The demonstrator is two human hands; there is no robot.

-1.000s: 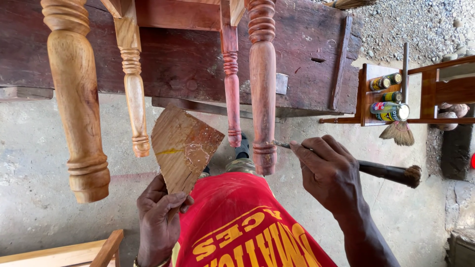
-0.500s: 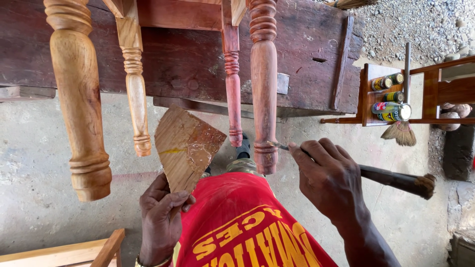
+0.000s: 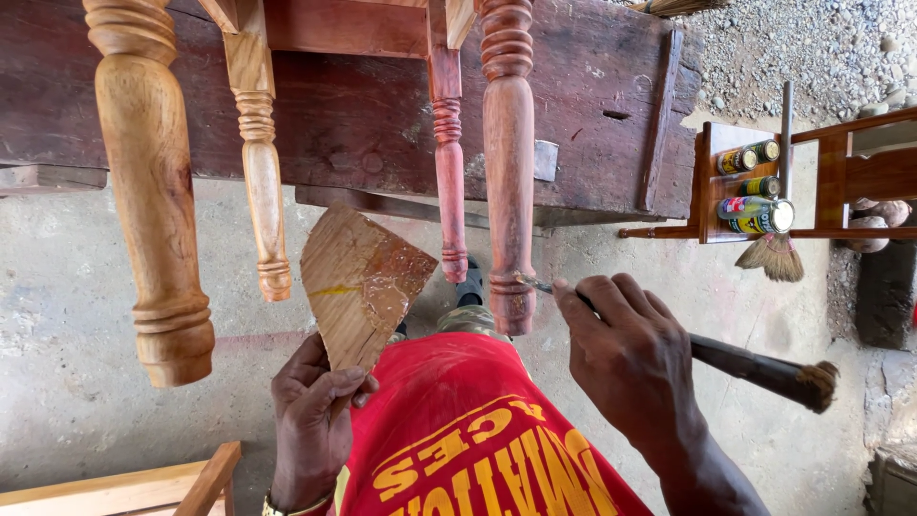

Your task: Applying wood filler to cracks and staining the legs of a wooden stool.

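Holding a flat wooden board [image 3: 358, 282] upright by its lower end, the left hand [image 3: 310, 420] is clamped on it, just left of the red shirt [image 3: 468, 430]. Behind stand four turned table legs [image 3: 153, 191] under a dark wooden bench [image 3: 592, 105]. The right hand [image 3: 630, 358] is closed on a brush [image 3: 764, 368], thin end touching the base of one leg [image 3: 509, 191]; farther right, a small shelf [image 3: 712, 182] of bottles [image 3: 759, 215].
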